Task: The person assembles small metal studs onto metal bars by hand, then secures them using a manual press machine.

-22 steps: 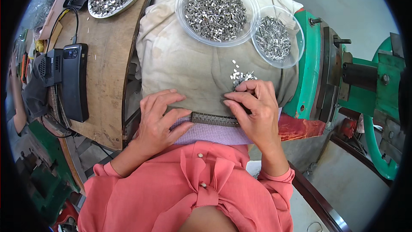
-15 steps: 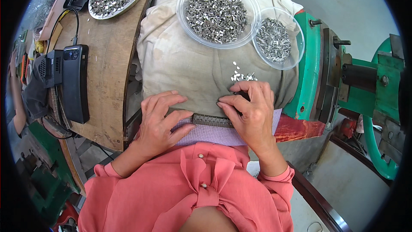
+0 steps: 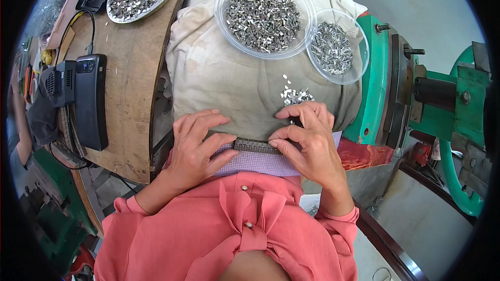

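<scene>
A dark slotted metal bar (image 3: 255, 146) lies across the lilac checked cloth at my lap. My left hand (image 3: 195, 143) has thumb and index finger at its left end, one on either side, holding it; the other fingers stretch over the grey cloth. My right hand (image 3: 312, 140) pinches thumb and index finger together at the bar's right part. Whatever is in that pinch is too small to make out. Just beyond the right hand lies a small heap of shiny metal pieces (image 3: 297, 96), with a few loose ones beside it.
A large clear tub (image 3: 221, 26) of small metal parts and a smaller clear tub (image 3: 364, 54) of thin pins stand on the cloth. Green machinery (image 3: 372, 83) borders the right. A wooden table (image 3: 130, 88) at left bears a black power bank (image 3: 91, 101) and a plate (image 3: 125, 20) of parts.
My right hand has shifted slightly right and nearer to me, its pinch now at the bar's upper edge. The left hand has barely moved.
</scene>
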A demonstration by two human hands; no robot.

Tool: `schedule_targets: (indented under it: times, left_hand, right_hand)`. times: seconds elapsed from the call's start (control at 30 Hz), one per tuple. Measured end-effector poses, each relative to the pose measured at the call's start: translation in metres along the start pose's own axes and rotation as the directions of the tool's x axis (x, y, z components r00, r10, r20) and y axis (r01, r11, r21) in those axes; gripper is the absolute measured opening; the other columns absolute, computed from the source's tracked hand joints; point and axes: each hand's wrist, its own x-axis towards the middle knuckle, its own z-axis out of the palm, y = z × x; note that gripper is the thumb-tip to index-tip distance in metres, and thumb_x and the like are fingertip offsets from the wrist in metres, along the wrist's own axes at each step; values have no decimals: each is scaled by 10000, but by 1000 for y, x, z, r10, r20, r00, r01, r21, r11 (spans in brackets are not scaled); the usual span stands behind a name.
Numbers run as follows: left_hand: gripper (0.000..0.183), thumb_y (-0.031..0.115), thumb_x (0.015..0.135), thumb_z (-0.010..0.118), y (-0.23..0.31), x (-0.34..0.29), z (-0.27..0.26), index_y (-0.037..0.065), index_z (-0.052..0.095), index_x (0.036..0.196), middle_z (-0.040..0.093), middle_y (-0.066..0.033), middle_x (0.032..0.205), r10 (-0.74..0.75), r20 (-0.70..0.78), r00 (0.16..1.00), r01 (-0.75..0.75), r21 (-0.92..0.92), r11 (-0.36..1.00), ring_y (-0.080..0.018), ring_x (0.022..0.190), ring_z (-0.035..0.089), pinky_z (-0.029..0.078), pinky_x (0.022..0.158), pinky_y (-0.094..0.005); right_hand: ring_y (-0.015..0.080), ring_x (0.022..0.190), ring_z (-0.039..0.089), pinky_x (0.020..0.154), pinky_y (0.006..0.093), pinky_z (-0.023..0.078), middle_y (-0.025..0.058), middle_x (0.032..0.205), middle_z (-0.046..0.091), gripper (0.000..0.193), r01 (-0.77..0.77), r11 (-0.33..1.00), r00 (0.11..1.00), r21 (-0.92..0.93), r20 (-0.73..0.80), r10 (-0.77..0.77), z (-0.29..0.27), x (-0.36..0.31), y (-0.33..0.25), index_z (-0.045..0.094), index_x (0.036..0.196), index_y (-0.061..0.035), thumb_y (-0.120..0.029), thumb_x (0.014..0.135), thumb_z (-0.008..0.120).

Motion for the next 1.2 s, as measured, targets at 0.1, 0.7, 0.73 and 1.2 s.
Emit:
schedule_targets:
  times: [0.1,0.7,0.73,1.2]
  left_hand:
    - [290,239,695,843,0,0,0,132,699,922,623,-47,1209,3,6,1000,-3,3,1000,-283,1189,574,354,964,-428]
    - [254,213,700,829,6,-11,3,114,694,891,634,7,1033,134,-58,989,-131,52,990,-205,1101,617,369,972,-413]
    - [249,214,700,829,6,-13,3,114,698,887,635,11,1020,142,-61,988,-138,70,988,-200,1094,619,368,977,-413]
    - [296,188,639,843,-1,-30,-13,123,724,902,639,9,1002,119,-110,987,-97,182,979,-207,1094,612,371,980,-416]
  right_hand:
    - [281,1111,498,944,421,334,23,1132,635,129,1,1000,1000,-15,3,0,2,0,-2,768,818,-113,-172,717,820]
    - [243,1031,522,895,387,357,-4,1029,626,160,63,997,998,-49,0,-63,-14,8,13,773,819,-142,-150,672,836]
    - [242,1019,526,896,386,356,-5,1013,622,161,77,995,997,-57,19,-76,-15,9,13,772,815,-141,-154,669,838]
    - [213,907,544,860,368,356,8,888,566,138,175,961,983,-213,92,-159,-8,8,6,713,812,-89,-101,701,794]
